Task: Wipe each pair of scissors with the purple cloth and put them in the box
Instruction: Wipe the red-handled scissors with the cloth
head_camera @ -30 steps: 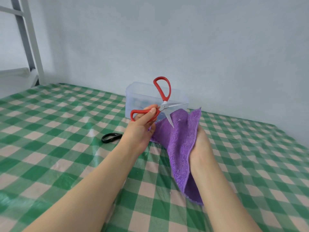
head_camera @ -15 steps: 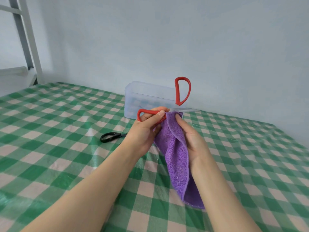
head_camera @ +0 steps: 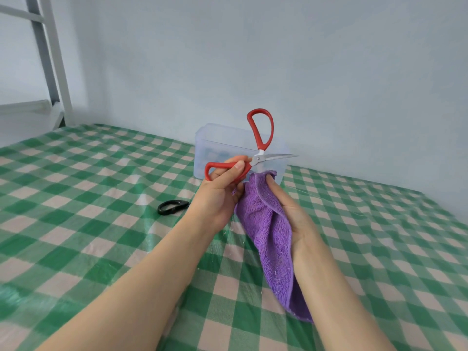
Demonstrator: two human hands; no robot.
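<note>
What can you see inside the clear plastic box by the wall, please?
Through the frosted wall of the box only faint bluish-green blurs show; what they are cannot be told. The red scissors and the left hand cover part of it.

Red scissors [head_camera: 255, 148]: glossy plastic handles, shiny metal blades; purple cloth [head_camera: 268, 236]: fuzzy terry; box [head_camera: 202, 158]: translucent plastic; bench [head_camera: 76, 198]: glossy checked film.

There are two pairs of scissors: one red-handled pair [head_camera: 258, 158] and one black-handled pair [head_camera: 182, 204]. There is one purple cloth [head_camera: 268, 231], one clear plastic box [head_camera: 220, 148] and one desk [head_camera: 76, 198] with a green checked cover. Two hands show, one left hand [head_camera: 217, 193] and one right hand [head_camera: 291, 211]. One grey metal frame [head_camera: 53, 59] stands at the far left.
</note>
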